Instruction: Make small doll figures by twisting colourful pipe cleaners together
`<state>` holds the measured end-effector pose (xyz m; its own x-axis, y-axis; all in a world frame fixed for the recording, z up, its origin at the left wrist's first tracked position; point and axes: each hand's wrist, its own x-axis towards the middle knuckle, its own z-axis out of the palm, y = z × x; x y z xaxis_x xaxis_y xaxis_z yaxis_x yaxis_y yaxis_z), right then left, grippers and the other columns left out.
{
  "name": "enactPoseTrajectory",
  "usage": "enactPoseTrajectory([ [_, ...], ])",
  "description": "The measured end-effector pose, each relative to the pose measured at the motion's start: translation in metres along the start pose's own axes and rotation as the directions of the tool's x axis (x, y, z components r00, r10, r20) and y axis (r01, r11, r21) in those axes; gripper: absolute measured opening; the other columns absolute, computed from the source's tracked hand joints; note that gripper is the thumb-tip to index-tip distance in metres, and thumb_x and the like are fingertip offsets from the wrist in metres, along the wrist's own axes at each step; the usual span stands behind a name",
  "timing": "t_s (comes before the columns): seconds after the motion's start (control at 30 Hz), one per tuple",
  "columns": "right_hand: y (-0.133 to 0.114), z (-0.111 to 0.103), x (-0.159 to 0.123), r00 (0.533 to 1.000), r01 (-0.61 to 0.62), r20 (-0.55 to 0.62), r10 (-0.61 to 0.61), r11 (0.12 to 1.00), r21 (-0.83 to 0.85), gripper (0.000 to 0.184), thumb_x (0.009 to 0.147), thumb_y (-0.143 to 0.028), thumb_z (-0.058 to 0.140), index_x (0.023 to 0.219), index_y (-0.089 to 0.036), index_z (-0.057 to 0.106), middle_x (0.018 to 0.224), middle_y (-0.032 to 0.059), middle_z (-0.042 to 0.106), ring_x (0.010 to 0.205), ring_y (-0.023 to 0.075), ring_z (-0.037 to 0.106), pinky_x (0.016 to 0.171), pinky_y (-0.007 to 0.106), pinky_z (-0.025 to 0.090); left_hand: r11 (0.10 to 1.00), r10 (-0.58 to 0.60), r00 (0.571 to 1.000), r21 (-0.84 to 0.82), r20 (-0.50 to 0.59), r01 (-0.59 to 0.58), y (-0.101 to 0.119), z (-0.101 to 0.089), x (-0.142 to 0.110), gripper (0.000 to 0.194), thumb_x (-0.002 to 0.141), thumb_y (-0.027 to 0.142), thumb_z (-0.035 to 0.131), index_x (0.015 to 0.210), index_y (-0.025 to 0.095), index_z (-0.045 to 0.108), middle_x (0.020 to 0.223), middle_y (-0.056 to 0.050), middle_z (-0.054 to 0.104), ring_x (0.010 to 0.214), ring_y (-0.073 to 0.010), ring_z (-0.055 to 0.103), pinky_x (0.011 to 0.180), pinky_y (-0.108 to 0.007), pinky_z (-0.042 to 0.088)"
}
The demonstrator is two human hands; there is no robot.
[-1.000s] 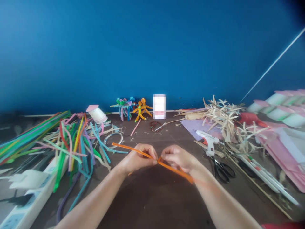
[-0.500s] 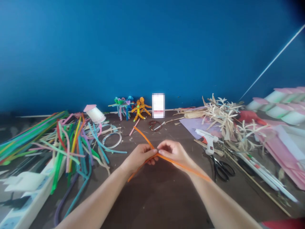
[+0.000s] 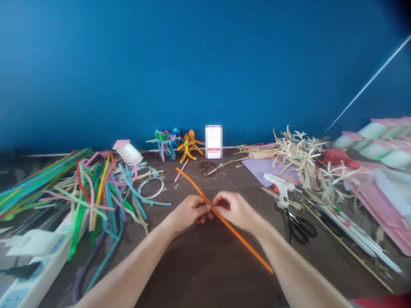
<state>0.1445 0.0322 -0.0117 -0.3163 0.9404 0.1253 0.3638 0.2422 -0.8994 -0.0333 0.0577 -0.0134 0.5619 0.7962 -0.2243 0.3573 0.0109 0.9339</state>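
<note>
Pinching an orange pipe cleaner (image 3: 244, 241), the left hand (image 3: 189, 212) and right hand (image 3: 233, 209) nearly touch.

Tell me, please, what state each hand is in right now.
Left hand: closed, pinching the orange pipe cleaner.
Right hand: closed, pinching the same pipe cleaner.

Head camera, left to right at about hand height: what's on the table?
Loose coloured pipe cleaners → left hand → orange pipe cleaner, pinched between both hands → right hand → black-handled scissors → pink paper sheets
</note>
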Motion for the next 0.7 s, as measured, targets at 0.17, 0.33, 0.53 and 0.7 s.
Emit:
enactPoseTrajectory([
  [0.17,-0.003,0.003,-0.001,0.995,0.047,-0.073,-0.065,0.973,-0.228,0.009,0.071,-0.011,0.052,0.071,-0.018,0.057,0.066,-0.001,0.061,0.06,0.0112,0.056,0.056,0.02,0.041,0.985,0.051,0.998,0.169,-0.047,-0.043,0.003,0.003,-0.003,0.035,0.079,0.038,0.045,0.066,0.012,0.063,0.051,0.0,0.055,0.045,-0.0098,0.048,0.047,-0.02,0.033],
  [0.33,-0.007,0.006,-0.003,0.988,0.077,-0.095,-0.122,0.922,-0.379,0.01,0.068,-0.01,0.055,0.067,-0.02,0.057,0.064,-0.0007,0.059,0.058,0.0122,0.053,0.055,0.022,0.036,0.921,0.161,0.979,0.375,-0.124,-0.104,0.007,0.008,-0.007,0.029,0.08,0.031,0.044,0.064,0.015,0.062,0.052,-0.001,0.057,0.05,-0.0132,0.053,0.05,-0.021,0.033],
  [0.53,-0.007,0.01,-0.004,0.993,0.011,-0.104,-0.052,0.932,-0.361,0.007,0.065,-0.012,0.056,0.065,-0.019,0.059,0.062,-0.0008,0.06,0.055,0.0116,0.052,0.053,0.021,0.035,0.782,0.279,0.955,0.602,-0.101,-0.164,0.009,0.009,-0.011,0.022,0.077,0.02,0.046,0.062,0.017,0.061,0.057,-0.003,0.06,0.053,-0.0153,0.053,0.051,-0.023,0.027],
  [0.7,-0.008,0.008,-0.002,0.995,-0.091,-0.061,0.083,0.986,-0.139,0.006,0.062,-0.013,0.054,0.059,-0.016,0.057,0.052,-0.0036,0.052,0.049,0.0087,0.045,0.048,0.019,0.032,0.735,0.36,0.933,0.621,-0.018,-0.271,0.015,0.008,-0.012,0.02,0.076,0.014,0.045,0.062,0.017,0.059,0.061,-0.003,0.06,0.056,-0.0142,0.053,0.053,-0.022,0.03],
])
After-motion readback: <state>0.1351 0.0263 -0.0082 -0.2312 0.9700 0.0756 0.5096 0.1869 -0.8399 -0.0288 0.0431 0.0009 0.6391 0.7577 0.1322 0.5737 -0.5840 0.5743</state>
